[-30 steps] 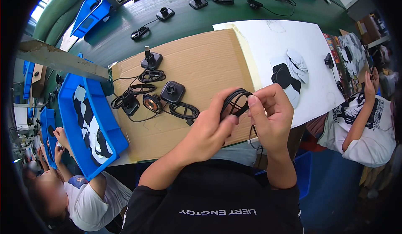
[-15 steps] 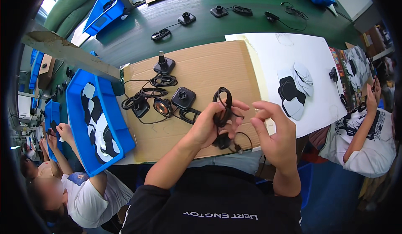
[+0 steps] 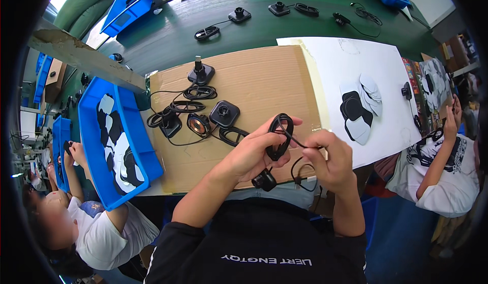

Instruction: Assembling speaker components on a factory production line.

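Landmark: the cardboard sheet [image 3: 239,111] lying on the green table [image 3: 168,30]; every place below is given from it.
Left hand [image 3: 254,154]: over the near edge of the cardboard sheet, fingers curled shut around a black cable coil [image 3: 280,136], the thumb pressing the loops together.
Right hand [image 3: 333,162]: just off the sheet's near right corner, thumb and forefinger pinched on the loose cable strand [image 3: 304,144] running out of the coil.
Cable end: a small black plug piece [image 3: 264,181] hangs below the left hand, off the sheet's near edge; it seems to dangle free, though the view there is dark.
Risk, coil: if the left thumb eases, the loops could spring open and the winding come undone.
Risk, strand: a hard pull from the right hand could drag a loop out of the bundle or kink the wire.
Risk, dangling end: the lower slack loop [image 3: 303,172] could snag on the hanging piece and knot.
Risk, neighbours: the finished black units [image 3: 223,113] and their coiled leads sit on the middle of the sheet, close ahead of the left hand; a swinging cable could hook one and drag it.
Further off: a blue bin [image 3: 147,152] of black and white pads lies beside the sheet's left edge, a white sheet [image 3: 351,65] with more pads to its right.
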Demonstrator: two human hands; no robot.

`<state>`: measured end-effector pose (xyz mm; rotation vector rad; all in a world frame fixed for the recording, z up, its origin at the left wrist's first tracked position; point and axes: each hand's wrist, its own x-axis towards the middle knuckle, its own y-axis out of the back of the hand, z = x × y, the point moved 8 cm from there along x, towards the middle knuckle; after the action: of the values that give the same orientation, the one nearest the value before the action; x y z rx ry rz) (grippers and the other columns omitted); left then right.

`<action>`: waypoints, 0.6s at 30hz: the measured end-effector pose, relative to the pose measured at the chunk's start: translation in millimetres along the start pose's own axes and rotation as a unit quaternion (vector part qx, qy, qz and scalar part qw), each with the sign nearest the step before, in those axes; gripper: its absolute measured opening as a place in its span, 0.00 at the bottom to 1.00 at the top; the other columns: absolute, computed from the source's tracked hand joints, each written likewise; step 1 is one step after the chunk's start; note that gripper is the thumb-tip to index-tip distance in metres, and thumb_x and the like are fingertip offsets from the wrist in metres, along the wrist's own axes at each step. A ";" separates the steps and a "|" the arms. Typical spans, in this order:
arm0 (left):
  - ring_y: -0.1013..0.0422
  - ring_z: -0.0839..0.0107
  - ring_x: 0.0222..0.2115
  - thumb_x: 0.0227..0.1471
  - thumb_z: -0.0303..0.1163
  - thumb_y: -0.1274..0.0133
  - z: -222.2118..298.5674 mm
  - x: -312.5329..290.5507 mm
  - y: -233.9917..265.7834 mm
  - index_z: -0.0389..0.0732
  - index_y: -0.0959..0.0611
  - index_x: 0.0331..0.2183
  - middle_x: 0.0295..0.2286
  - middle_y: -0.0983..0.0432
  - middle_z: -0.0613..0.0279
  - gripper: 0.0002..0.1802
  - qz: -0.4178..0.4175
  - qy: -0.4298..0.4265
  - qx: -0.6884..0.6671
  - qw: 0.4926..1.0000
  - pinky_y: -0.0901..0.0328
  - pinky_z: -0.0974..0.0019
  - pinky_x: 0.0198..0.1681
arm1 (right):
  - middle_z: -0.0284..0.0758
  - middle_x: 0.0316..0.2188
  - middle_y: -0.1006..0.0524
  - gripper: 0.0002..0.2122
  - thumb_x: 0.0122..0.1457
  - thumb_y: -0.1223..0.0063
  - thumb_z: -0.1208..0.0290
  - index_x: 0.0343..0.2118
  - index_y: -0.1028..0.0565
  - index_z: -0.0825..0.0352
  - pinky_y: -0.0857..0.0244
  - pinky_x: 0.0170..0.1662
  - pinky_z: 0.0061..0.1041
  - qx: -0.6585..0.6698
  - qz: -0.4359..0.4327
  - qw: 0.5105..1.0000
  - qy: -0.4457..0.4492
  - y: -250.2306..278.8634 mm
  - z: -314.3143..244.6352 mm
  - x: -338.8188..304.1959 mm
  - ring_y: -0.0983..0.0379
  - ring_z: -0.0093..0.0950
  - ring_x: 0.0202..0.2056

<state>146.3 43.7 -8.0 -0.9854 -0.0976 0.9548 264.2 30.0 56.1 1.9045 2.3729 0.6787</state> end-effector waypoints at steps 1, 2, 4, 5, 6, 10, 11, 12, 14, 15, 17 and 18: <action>0.38 0.75 0.21 0.54 0.23 0.63 1.2 -0.1 1.5 0.34 0.33 0.52 0.29 0.31 0.57 0.22 0.000 0.001 -0.002 1.000 0.45 0.78 0.22 | 0.31 0.27 0.27 0.11 0.47 0.43 0.79 0.36 0.27 0.69 0.38 0.33 0.21 -0.001 -0.001 1.000 -0.001 3.0 -2.6 1.1 0.34 0.26 0.26; 0.39 0.75 0.20 0.53 0.23 0.63 -0.3 0.2 0.2 0.34 0.33 0.52 0.29 0.31 0.57 0.23 -0.020 0.020 -0.040 0.999 0.46 0.78 0.22 | 0.31 0.26 0.27 0.10 0.48 0.43 0.79 0.34 0.27 0.69 0.38 0.32 0.21 -0.072 -0.023 0.996 0.047 2.3 -12.1 4.4 0.34 0.25 0.26; 0.40 0.76 0.19 0.52 0.22 0.63 -3.1 0.3 -3.4 0.35 0.33 0.52 0.28 0.31 0.58 0.23 -0.060 0.059 -0.116 0.990 0.47 0.79 0.21 | 0.31 0.26 0.28 0.07 0.48 0.43 0.78 0.32 0.26 0.69 0.38 0.32 0.21 -0.211 -0.069 0.965 0.142 -2.7 -27.9 9.5 0.34 0.24 0.26; 0.41 0.76 0.19 0.51 0.22 0.63 -5.1 -0.7 -6.7 0.36 0.33 0.52 0.28 0.31 0.58 0.24 -0.079 0.077 -0.153 0.982 0.47 0.79 0.20 | 0.30 0.26 0.28 0.06 0.49 0.43 0.78 0.31 0.26 0.69 0.37 0.32 0.21 -0.278 -0.092 0.937 0.188 -7.8 -34.4 8.0 0.35 0.24 0.26; 0.41 0.76 0.19 0.51 0.22 0.63 -6.3 -0.9 -6.9 0.36 0.33 0.52 0.28 0.31 0.58 0.24 -0.078 0.078 -0.155 0.982 0.47 0.79 0.20 | 0.30 0.26 0.28 0.06 0.49 0.43 0.78 0.31 0.26 0.69 0.37 0.32 0.21 -0.278 -0.093 0.938 0.187 -8.5 -35.3 7.8 0.35 0.24 0.26; 0.40 0.75 0.20 0.42 0.17 0.65 -5.6 -0.3 1.6 0.30 0.33 0.51 0.30 0.28 0.52 0.29 0.003 0.047 -0.035 0.998 0.46 0.79 0.19 | 0.29 0.23 0.30 0.05 0.45 0.42 0.80 0.28 0.23 0.67 0.40 0.27 0.21 -0.342 -0.123 0.897 0.251 -23.7 -45.9 3.1 0.36 0.24 0.23; 0.40 0.75 0.20 0.42 0.17 0.65 -5.5 -1.6 3.2 0.30 0.33 0.51 0.30 0.28 0.52 0.29 0.004 0.048 -0.037 0.998 0.46 0.79 0.19 | 0.29 0.23 0.30 0.05 0.45 0.42 0.80 0.28 0.23 0.67 0.40 0.27 0.21 -0.341 -0.125 0.898 0.249 -20.9 -46.7 2.0 0.36 0.24 0.23; 0.40 0.75 0.19 0.42 0.17 0.65 -1.7 -3.3 3.4 0.31 0.33 0.51 0.29 0.28 0.52 0.29 -0.015 0.042 -0.031 0.999 0.47 0.79 0.19 | 0.30 0.23 0.30 0.06 0.45 0.42 0.80 0.28 0.23 0.67 0.40 0.27 0.21 -0.329 -0.137 0.908 0.220 -13.6 -42.7 1.9 0.37 0.24 0.22; 0.40 0.76 0.19 0.40 0.16 0.65 9.3 -6.5 6.6 0.32 0.33 0.50 0.29 0.28 0.52 0.30 -0.051 0.022 -0.018 0.998 0.47 0.80 0.19 | 0.30 0.22 0.30 0.06 0.45 0.41 0.80 0.29 0.22 0.66 0.41 0.26 0.20 -0.301 -0.162 0.925 0.166 3.9 -32.6 3.5 0.37 0.24 0.22; 0.40 0.76 0.19 0.40 0.16 0.65 12.7 -7.7 6.1 0.32 0.33 0.50 0.29 0.28 0.53 0.30 -0.068 0.013 -0.011 0.998 0.47 0.80 0.19 | 0.30 0.22 0.30 0.07 0.45 0.41 0.79 0.29 0.22 0.66 0.42 0.26 0.20 -0.287 -0.174 0.932 0.139 10.7 -28.4 4.1 0.37 0.24 0.22; 0.40 0.77 0.19 0.40 0.16 0.65 12.2 -7.1 8.0 0.33 0.33 0.50 0.29 0.28 0.53 0.30 -0.052 0.014 0.018 0.998 0.47 0.80 0.19 | 0.30 0.22 0.30 0.06 0.46 0.42 0.79 0.29 0.22 0.66 0.42 0.27 0.21 -0.254 -0.202 0.940 0.104 22.4 -27.7 1.9 0.38 0.24 0.22; 0.40 0.77 0.18 0.40 0.16 0.65 11.7 -6.5 9.3 0.34 0.32 0.50 0.29 0.28 0.53 0.31 -0.037 0.017 0.048 0.998 0.47 0.80 0.19 | 0.29 0.22 0.31 0.05 0.47 0.43 0.78 0.29 0.23 0.65 0.41 0.28 0.21 -0.222 -0.227 0.946 0.068 26.7 -25.6 -0.2 0.38 0.24 0.23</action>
<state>131.0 48.6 -6.0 -0.9036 -0.0579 0.8668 281.7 25.9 88.4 1.1164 2.3374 1.1903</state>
